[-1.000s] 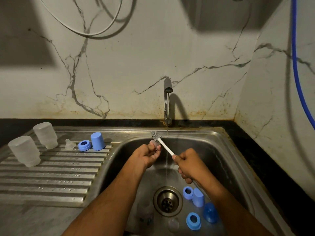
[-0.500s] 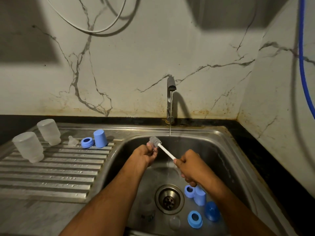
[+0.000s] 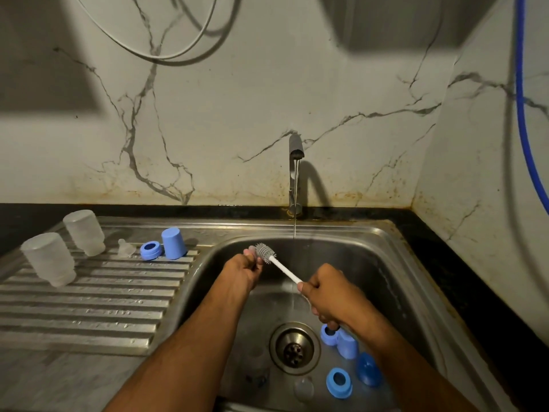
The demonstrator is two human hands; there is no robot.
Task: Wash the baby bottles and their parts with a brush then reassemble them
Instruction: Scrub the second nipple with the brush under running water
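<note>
Brush (image 3: 271,258) head now clear of left hand (image 3: 242,270) fingers pinching small part; right hand (image 3: 325,294) grips handle.

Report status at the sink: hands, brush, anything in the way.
Right hand grips brush handle; left hand pinches a small part at the bristles. Tap running. Blue parts wait in basin; nothing blocking.

I see the right hand (image 3: 326,292) gripping the brush (image 3: 277,263) handle over the sink (image 3: 386,257), while the left hand (image 3: 243,267) pinches a small part at its bristles; the tap (image 3: 295,173) runs.
</note>
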